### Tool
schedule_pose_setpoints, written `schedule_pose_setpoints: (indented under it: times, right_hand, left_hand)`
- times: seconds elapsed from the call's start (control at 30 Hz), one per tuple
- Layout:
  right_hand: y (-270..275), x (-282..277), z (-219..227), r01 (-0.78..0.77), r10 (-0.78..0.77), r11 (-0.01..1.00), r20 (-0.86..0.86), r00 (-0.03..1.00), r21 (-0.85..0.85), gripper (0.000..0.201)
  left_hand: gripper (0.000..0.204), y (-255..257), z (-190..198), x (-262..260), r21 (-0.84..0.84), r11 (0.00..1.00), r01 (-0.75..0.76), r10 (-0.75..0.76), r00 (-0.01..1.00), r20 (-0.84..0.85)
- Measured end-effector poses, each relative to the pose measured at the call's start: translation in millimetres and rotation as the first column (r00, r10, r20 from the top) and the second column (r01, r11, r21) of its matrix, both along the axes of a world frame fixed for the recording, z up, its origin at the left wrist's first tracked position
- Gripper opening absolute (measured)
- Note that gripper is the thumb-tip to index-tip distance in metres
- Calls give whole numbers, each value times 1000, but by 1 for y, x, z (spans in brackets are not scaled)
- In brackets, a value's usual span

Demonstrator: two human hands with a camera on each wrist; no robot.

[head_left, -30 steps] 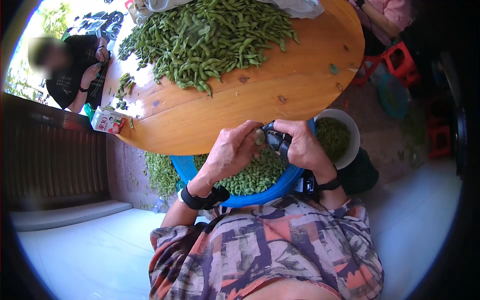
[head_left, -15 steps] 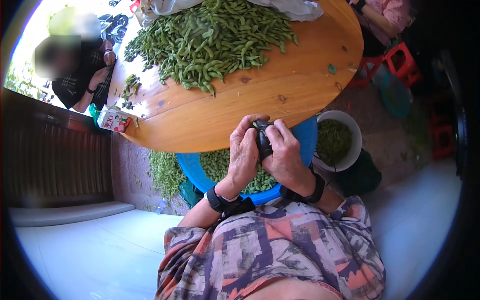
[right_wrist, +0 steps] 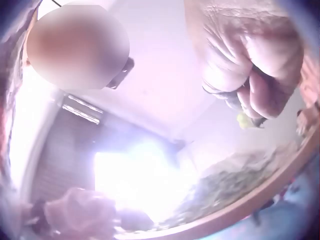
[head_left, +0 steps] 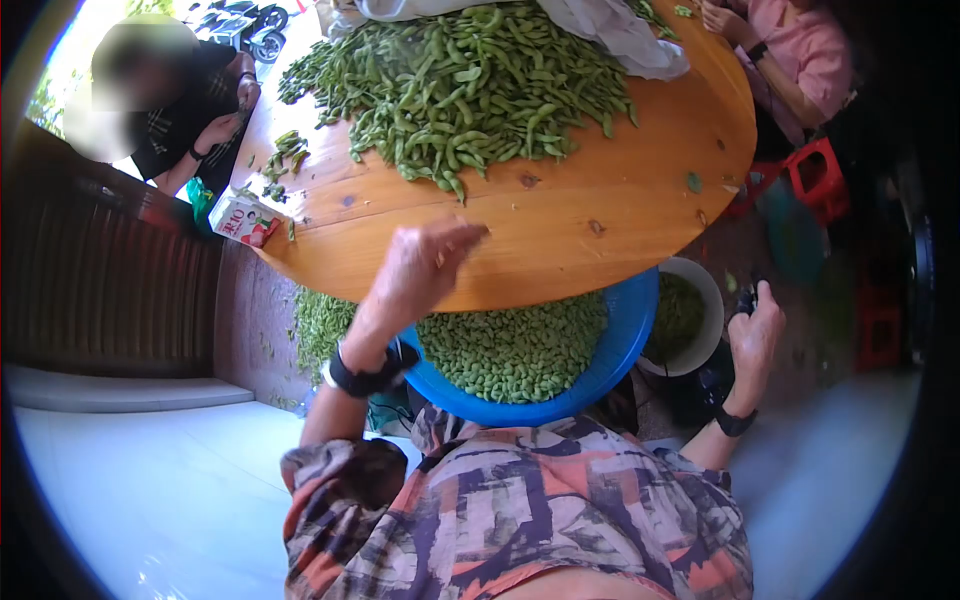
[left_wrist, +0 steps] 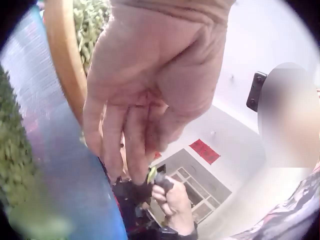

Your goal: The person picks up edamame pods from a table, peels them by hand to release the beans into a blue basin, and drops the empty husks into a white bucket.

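Observation:
My left hand (head_left: 425, 265) is over the near edge of the wooden table (head_left: 640, 215), beside the blue basin (head_left: 640, 310) of shelled green soybeans (head_left: 515, 350). In the left wrist view its palm shows, with loose fingers (left_wrist: 135, 145) and nothing held. My right hand (head_left: 757, 330) is off to the right, past the white bucket (head_left: 715, 310). Its fingers are curled, with a black cover (left_wrist: 162, 181) at the thumb. A yellow-green pod (right_wrist: 245, 121) shows at its fingertips in the right wrist view.
A heap of soybean pods (head_left: 480, 90) covers the back of the table, near a white bag (head_left: 620, 35). A carton (head_left: 245, 220) stands at the left edge. People sit at the left and right; a red stool (head_left: 815, 180) is at the right.
My hands, together over the basin earlier, have come apart. The left has moved left and up toward the table; the right has swung right, past the bucket.

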State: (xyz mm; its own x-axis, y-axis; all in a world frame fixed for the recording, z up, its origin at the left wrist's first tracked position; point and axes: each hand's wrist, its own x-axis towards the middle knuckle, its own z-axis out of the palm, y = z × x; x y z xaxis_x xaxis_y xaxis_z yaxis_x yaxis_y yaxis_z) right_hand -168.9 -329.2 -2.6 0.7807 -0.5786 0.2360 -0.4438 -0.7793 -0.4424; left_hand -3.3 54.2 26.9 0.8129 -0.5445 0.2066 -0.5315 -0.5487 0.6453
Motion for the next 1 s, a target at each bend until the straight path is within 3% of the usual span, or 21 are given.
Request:
schedule_pose_setpoints:
  times: [0.03, 0.07, 0.1, 0.17, 0.23, 0.3, 0.33, 0.4, 0.53, 0.6, 0.63, 0.67, 0.7, 0.77, 0.8, 0.9, 1.0]
  right_hand:
    - [3, 2, 3, -11, 11, 1000, 3, 1000, -4, 41]
    - [10, 5, 7, -6, 6, 1000, 18, 1000, 22, 44]
    - [18, 8, 14, 2, -4, 999, 29, 1000, 50, 46]
    - [34, 18, 22, 13, -13, 994, 4, 1000, 105, 49]
    - [43, 27, 19, -160, 154, 985, 95, 983, 64, 46]
    - [60, 40, 23, -173, 164, 979, 88, 983, 112, 39]
    - [68, 46, 23, -280, 256, 947, 157, 954, 156, 35]
    - [85, 55, 28, -426, 376, 862, 219, 900, 274, 29]
    - [125, 77, 38, -566, 478, 643, 307, 823, 516, 31]
    - [142, 90, 32, -571, 458, 508, 359, 813, 645, 34]
    - [148, 97, 32, -549, 437, 426, 368, 821, 720, 36]
    - [154, 103, 33, -542, 423, 343, 390, 818, 767, 38]
    - [157, 107, 32, -537, 423, 347, 383, 821, 769, 38]
    - [158, 111, 28, -525, 358, 2, 490, 795, 851, 38]
    - [156, 112, 27, -484, 380, -98, 482, 790, 870, 37]
    - [156, 113, 24, -438, 414, -117, 445, 794, 891, 36]
    - [154, 114, 20, -428, 434, -80, 418, 798, 900, 36]
  left_hand:
    - [21, 4, -4, 21, -36, 999, -19, 24, 988, 153]
    - [20, 6, 1, 38, 83, 995, -58, 33, 959, 281]
    - [20, 6, 2, 49, 81, 995, -65, 40, 959, 279]
    - [21, 6, 0, 68, 270, 961, -61, -61, 905, 421]
    - [24, 5, -8, 78, 318, 946, -68, -71, 912, 405]
    - [23, 3, -13, 84, 280, 959, -32, -91, 905, 415]
    - [23, 2, -13, 84, 280, 960, -31, -90, 907, 411]
    - [22, 1, -10, 81, 118, 992, 45, -77, 958, 277]
    - [19, -5, -8, 68, 26, 1000, 15, -21, 968, 248]
    - [16, -12, 6, 51, -189, 982, -29, -15, 974, -226]
    - [16, -14, 5, 43, -194, 981, -26, -20, 972, -233]
    - [13, -16, 3, 33, -445, 894, -48, -182, 870, -459]
    - [11, -19, 2, 23, -648, 748, -142, -384, 704, -597]
    - [7, -28, 2, 7, -613, 764, -201, -336, 686, -645]
    - [10, -30, -1, 3, -615, 744, -262, -330, 657, -678]
    - [12, -37, -15, -8, -602, 724, -336, -300, 633, -714]
    - [11, -44, -16, -18, -520, 792, -320, -130, 743, -656]
